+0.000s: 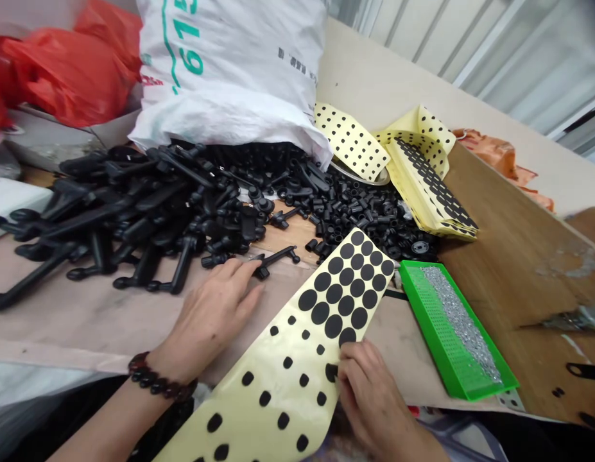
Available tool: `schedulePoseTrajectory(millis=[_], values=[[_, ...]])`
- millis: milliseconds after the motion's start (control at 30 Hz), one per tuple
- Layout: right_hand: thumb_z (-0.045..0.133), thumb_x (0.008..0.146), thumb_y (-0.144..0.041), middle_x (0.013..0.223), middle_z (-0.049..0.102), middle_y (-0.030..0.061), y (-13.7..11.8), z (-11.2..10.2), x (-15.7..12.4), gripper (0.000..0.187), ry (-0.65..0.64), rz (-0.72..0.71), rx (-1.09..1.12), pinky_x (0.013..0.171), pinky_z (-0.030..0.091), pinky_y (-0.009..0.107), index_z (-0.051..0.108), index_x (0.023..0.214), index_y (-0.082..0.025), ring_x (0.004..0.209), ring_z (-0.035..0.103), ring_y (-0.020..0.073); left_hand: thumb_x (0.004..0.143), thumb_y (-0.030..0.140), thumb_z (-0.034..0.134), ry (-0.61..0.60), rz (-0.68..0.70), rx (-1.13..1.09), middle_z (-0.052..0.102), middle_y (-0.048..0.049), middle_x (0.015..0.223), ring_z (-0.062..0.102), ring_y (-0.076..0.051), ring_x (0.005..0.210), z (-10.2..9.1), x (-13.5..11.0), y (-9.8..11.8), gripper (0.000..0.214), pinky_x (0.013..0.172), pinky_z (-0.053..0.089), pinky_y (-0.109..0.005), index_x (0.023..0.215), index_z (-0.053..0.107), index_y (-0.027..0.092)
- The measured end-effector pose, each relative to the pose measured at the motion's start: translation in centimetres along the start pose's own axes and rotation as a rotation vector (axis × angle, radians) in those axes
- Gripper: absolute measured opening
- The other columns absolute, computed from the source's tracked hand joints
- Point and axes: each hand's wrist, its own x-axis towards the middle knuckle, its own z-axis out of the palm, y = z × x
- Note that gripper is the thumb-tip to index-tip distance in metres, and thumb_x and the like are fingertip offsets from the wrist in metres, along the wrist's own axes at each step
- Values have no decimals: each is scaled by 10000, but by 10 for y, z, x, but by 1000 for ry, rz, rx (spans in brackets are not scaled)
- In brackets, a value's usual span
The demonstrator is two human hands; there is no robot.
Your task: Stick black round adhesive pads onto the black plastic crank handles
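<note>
My left hand [211,316] lies on the brown paper, its fingertips on a black plastic lever part [274,259] at the edge of the pile. A beaded bracelet [158,381] circles that wrist. My right hand [374,391] is closed in a pinch on the edge of a pale yellow sticker sheet [297,359], at a black round pad [332,371]. The sheet carries several large black round pads at its far end and small black dots lower down. It curves up off the table in front of me.
A heap of black plastic levers [119,218] and small black cylinders [355,212] spills from a white woven sack [230,70]. More yellow sheets [422,173] lie behind. A green tray [451,333] of small silvery parts sits right. Red bags [66,64] are back left.
</note>
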Motion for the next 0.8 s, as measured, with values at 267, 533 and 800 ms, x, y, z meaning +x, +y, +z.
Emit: schedulePoseTrajectory(millis=[267, 533, 800], values=[[379, 864, -85, 788, 532, 47, 1, -8, 14, 167, -111, 140, 31, 674, 384, 362, 436, 747, -190, 732, 478, 198, 853, 163, 367, 71, 201, 31, 581, -112, 1022, 545, -273, 929, -6, -24, 28, 319, 719, 489, -378, 1087, 585, 164], [407, 859, -78, 828, 511, 40, 7, -9, 9, 131, -110, 121, 114, 704, 379, 368, 437, 798, -190, 763, 462, 193, 678, 8, 470, -366, 459, -44, 594, -55, 900, 530, -242, 844, 15, -68, 75, 372, 737, 471, -388, 966, 580, 217], [381, 882, -60, 928, 513, 76, 6, -9, -1, 160, -127, 92, 171, 722, 397, 379, 485, 898, -181, 827, 457, 211, 758, 59, 495, -347, 521, -98, 559, -38, 863, 512, -227, 826, 31, -68, 75, 235, 743, 438, -377, 926, 531, 220]])
